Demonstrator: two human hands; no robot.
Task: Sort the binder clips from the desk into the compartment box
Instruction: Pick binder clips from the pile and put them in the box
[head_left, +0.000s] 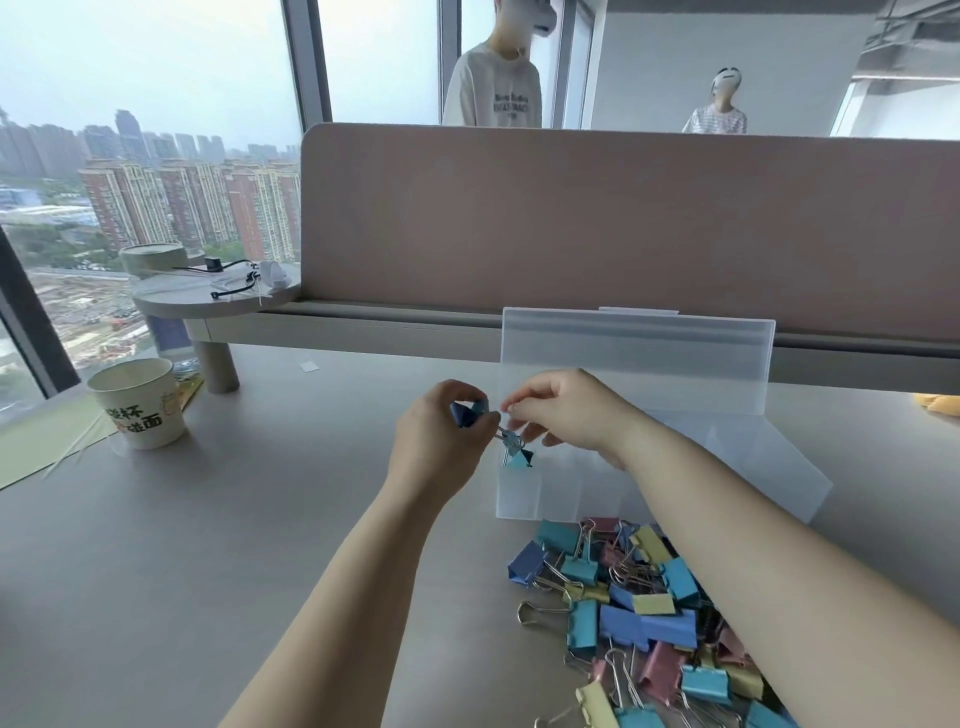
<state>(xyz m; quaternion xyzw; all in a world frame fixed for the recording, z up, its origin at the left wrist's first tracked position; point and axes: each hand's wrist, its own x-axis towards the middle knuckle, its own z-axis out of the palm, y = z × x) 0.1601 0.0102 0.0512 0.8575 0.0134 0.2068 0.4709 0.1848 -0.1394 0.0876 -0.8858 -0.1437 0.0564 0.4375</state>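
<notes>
My left hand (441, 441) grips a dark blue binder clip (467, 414) just left of the clear compartment box (540, 499). My right hand (566, 410) pinches the wire handles of a teal binder clip (519, 457), which hangs over the box's leftmost compartment. The two clips look hooked together by their handles. The box stands open, its lid (636, 353) upright behind my hands. A pile of blue, teal, yellow and pink binder clips (639, 618) lies on the desk in front of the box, partly under my right forearm.
A paper cup (140, 402) stands at the left on a green sheet. Behind it is a small round shelf (208, 299) with cables. A pink partition (623, 223) closes off the back of the desk; two people stand beyond it.
</notes>
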